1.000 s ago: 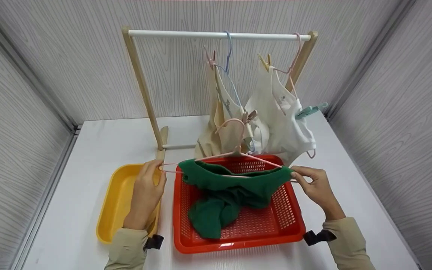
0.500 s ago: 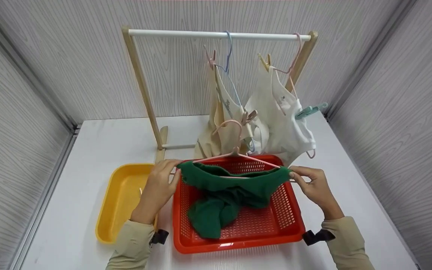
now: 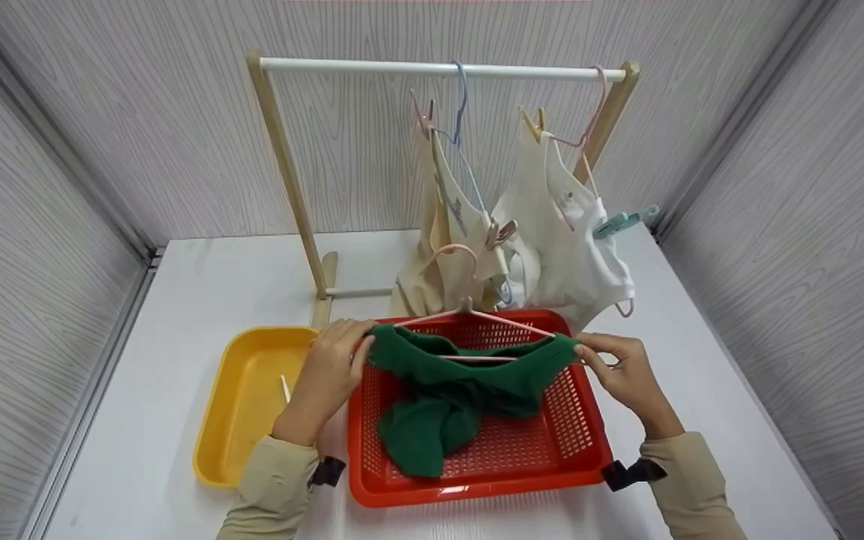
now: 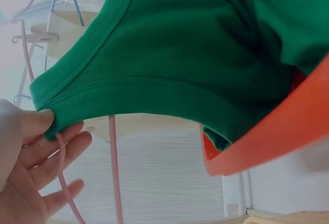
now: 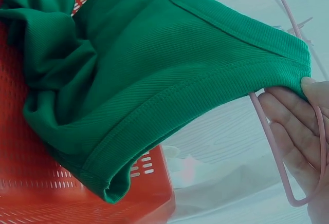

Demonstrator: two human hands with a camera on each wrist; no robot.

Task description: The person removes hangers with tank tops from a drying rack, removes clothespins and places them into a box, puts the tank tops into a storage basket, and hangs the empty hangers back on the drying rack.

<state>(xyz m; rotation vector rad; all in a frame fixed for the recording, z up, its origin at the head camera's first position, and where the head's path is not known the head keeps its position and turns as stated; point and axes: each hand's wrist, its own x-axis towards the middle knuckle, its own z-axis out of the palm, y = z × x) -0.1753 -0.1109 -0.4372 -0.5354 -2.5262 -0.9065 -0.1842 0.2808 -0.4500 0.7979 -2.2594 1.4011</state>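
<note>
A green ribbed tank top (image 3: 492, 386) is stretched over a pink hanger (image 3: 467, 304), its lower part bunched in the red basket (image 3: 469, 491). With thumb and fingers my left hand (image 3: 327, 367) pinches the left shoulder strap, where the hanger wire (image 4: 114, 167) passes through, as the left wrist view shows. On the other side my right hand (image 3: 627, 371) pinches the right strap between thumb and fingers. The hanger's looped end (image 5: 298, 201) sticks out past that strap in the right wrist view. The hanger's hook points up and away from me.
Behind the basket stands a rack with a white rail (image 3: 357, 67). From it hang a beige top (image 3: 424, 262) and a white top (image 3: 567, 247), both with clothespins on their straps. A yellow tray (image 3: 211, 420) with a thin white item (image 3: 285, 388) stands left of the basket.
My left hand has moved right, from the hanger's bare left end onto the strap. The hanger and its hook have shifted slightly left and down. My right hand has moved slightly left, keeping its grip.
</note>
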